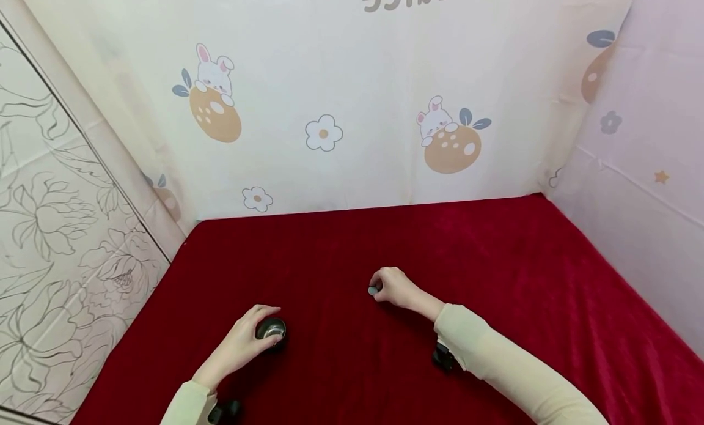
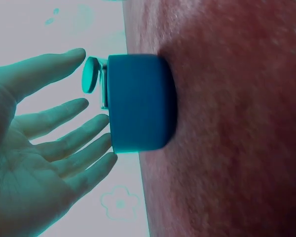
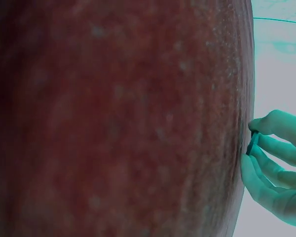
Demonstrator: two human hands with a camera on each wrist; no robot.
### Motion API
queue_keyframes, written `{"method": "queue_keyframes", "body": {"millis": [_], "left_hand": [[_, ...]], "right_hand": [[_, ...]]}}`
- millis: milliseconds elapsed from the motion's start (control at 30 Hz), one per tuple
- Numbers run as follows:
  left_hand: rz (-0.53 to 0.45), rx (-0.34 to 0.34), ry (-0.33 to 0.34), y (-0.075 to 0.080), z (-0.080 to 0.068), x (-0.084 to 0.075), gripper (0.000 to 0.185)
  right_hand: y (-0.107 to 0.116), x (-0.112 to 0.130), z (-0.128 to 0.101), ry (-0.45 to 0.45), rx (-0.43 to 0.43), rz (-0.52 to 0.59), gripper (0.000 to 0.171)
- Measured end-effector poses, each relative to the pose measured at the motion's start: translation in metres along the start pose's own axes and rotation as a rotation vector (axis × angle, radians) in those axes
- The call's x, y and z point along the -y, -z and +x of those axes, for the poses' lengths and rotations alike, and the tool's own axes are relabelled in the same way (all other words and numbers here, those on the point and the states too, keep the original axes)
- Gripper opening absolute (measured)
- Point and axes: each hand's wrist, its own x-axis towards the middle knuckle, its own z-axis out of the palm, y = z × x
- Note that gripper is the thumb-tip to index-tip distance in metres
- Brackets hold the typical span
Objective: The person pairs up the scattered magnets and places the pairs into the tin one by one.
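On the left of the red cloth stands a small round dark container [image 1: 271, 329] with a shiny metal inside. My left hand [image 1: 240, 344] reaches around it, thumb and fingers spread apart. In the left wrist view the container [image 2: 143, 103] looks blue and smooth-walled, with a small disc [image 2: 90, 75] on a thin metal piece at its mouth. The thumb tip lies close by that disc; several fingertips are right at the rim. Further right, my right hand [image 1: 400, 289] pinches a small grey-blue disc [image 1: 373, 290] low over the cloth. Edge-on, this disc [image 3: 252, 141] looks thin and dark.
Red velvety cloth [image 1: 330, 247] covers the table. A pale printed curtain [image 1: 357, 168] hangs along the back edge, and another [image 1: 654, 137] along the right. A panel with flower line drawings [image 1: 49, 229] stands at the left.
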Motion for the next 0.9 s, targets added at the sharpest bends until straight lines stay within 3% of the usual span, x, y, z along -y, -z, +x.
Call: {"method": "queue_keyframes", "body": {"millis": [567,900], "left_hand": [[0.008,0.017,0.055,0.005,-0.013,0.014,0.051],[-0.04,0.028,0.022,0.005,-0.016,0.019,0.053]], "right_hand": [[-0.015,0.04,0.008,0.059,0.021,0.105,0.013],[-0.031,0.07,0.015,0.104,0.071,0.155,0.015]]}}
